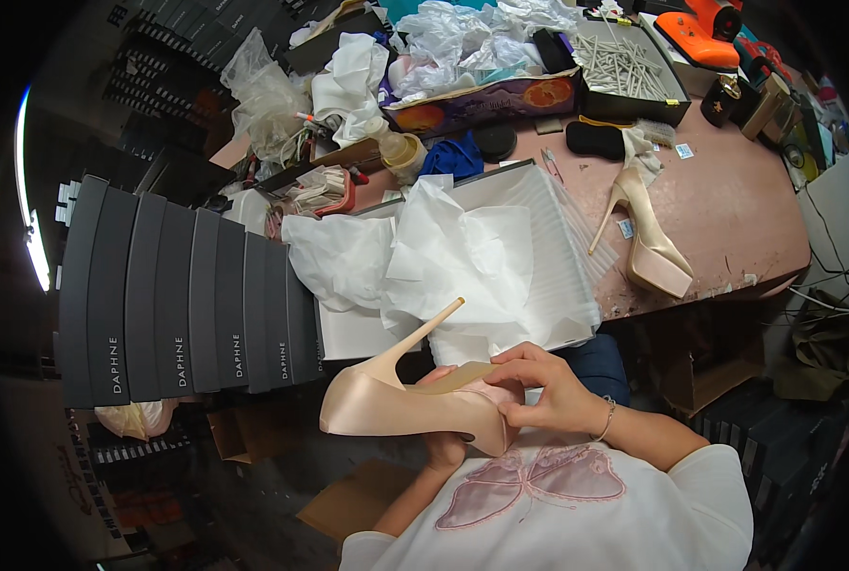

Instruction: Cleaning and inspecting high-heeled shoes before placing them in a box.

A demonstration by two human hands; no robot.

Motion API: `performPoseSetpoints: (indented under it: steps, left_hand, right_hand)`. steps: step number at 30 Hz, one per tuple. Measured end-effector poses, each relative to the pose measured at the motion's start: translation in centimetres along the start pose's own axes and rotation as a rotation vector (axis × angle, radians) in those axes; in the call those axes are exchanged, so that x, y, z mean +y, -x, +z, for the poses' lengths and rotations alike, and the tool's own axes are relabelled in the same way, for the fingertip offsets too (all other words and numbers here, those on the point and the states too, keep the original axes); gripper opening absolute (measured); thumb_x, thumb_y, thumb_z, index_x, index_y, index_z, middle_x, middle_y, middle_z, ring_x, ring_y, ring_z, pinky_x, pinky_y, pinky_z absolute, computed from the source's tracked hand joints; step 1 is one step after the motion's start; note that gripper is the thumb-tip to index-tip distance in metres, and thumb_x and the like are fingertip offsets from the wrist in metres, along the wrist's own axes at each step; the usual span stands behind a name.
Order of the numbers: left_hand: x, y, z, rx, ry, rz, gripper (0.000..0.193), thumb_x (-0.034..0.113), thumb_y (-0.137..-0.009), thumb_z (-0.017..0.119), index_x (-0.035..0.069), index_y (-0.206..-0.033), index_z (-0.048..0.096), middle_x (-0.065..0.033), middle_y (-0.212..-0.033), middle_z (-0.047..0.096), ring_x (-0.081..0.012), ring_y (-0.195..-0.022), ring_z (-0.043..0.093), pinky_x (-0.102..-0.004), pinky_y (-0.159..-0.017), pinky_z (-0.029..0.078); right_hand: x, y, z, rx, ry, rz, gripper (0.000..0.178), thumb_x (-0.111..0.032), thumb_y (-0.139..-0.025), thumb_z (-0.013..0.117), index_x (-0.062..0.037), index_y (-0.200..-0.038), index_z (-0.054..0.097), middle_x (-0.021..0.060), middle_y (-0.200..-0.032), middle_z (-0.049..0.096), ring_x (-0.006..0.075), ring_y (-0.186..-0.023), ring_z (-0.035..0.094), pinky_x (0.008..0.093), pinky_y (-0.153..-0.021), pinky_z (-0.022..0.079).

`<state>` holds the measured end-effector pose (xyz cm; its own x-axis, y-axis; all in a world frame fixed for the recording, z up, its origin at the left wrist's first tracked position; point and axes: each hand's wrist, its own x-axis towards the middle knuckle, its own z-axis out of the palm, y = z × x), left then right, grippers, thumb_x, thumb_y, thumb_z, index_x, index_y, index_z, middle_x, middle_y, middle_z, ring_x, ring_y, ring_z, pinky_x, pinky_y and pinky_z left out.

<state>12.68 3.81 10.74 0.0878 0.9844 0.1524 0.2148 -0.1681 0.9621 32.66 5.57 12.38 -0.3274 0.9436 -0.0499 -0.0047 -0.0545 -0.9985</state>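
Observation:
A champagne satin platform high heel [401, 404] is tilted in front of my chest, its thin heel pointing up and its toe toward the right. My left hand [444, 449] grips it from below, with fingertips showing past the upper edge of the sole; the shoe hides most of this hand. My right hand [546, 388] is closed at the toe end, thumb and fingers pressed on the platform. Beyond them, an open shoe box [567, 319] holds crumpled white tissue paper [463, 252]. A matching high heel [651, 243] lies on the pink table at the right.
Dark shoe boxes [172, 295] stand in a row at the left. Along the back are a printed carton [486, 103] full of plastic wrap, a tray of thin white sticks [624, 71], a blue cloth [453, 155] and a brush [655, 133]. The pink table [739, 214] ends in a curved front edge.

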Motion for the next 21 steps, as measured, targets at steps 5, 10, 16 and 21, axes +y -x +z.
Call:
performPoseSetpoints:
  steps: [5,10,16,21]
  left_hand:
    - [-0.2,0.6,0.1,-0.123,0.043,0.077,0.057,0.040,-0.092,0.058,-0.001,-0.128,0.042,-0.0145,-0.120,0.053,-0.0234,-0.109,0.055,-0.0376,-0.094,0.045]
    - [-0.1,0.8,0.8,0.003,0.281,-0.223,0.064,0.047,-0.088,0.060,0.000,-0.128,0.042,-0.0136,-0.119,0.055,-0.0224,-0.109,0.056,-0.0373,-0.095,0.045]
    - [-1.8,1.6,0.1,-0.093,0.073,-0.160,0.052,0.038,-0.093,0.054,0.000,-0.128,0.042,-0.0126,-0.120,0.054,-0.0227,-0.111,0.054,-0.0375,-0.097,0.044]
    - [-1.2,1.8,0.2,-0.059,-0.028,-0.114,0.053,0.041,-0.094,0.052,0.002,-0.128,0.043,-0.0121,-0.121,0.053,-0.0236,-0.113,0.053,-0.0396,-0.098,0.044]
  right_hand:
    - [0.1,-0.6,-0.4,-0.016,-0.117,0.089,0.014,-0.003,-0.079,0.067,-0.0009,-0.093,0.063,0.0094,-0.111,0.058,0.0106,-0.091,0.058,0.0251,-0.080,0.052]
    - [-0.2,0.0,0.1,-0.106,-0.493,0.104,0.031,-0.001,-0.079,0.059,-0.0018,-0.110,0.065,0.0116,-0.134,0.049,0.0180,-0.125,0.046,0.0319,-0.105,0.036]
    - [-0.1,0.9,0.2,-0.126,-0.537,0.177,0.041,-0.002,-0.075,0.059,-0.0022,-0.115,0.064,0.0118,-0.140,0.045,0.0207,-0.133,0.038,0.0351,-0.111,0.028]
    - [0.0,0.8,0.6,-0.113,-0.381,0.087,0.039,-0.002,-0.072,0.061,-0.0030,-0.110,0.064,0.0128,-0.139,0.044,0.0220,-0.133,0.038,0.0355,-0.111,0.028]
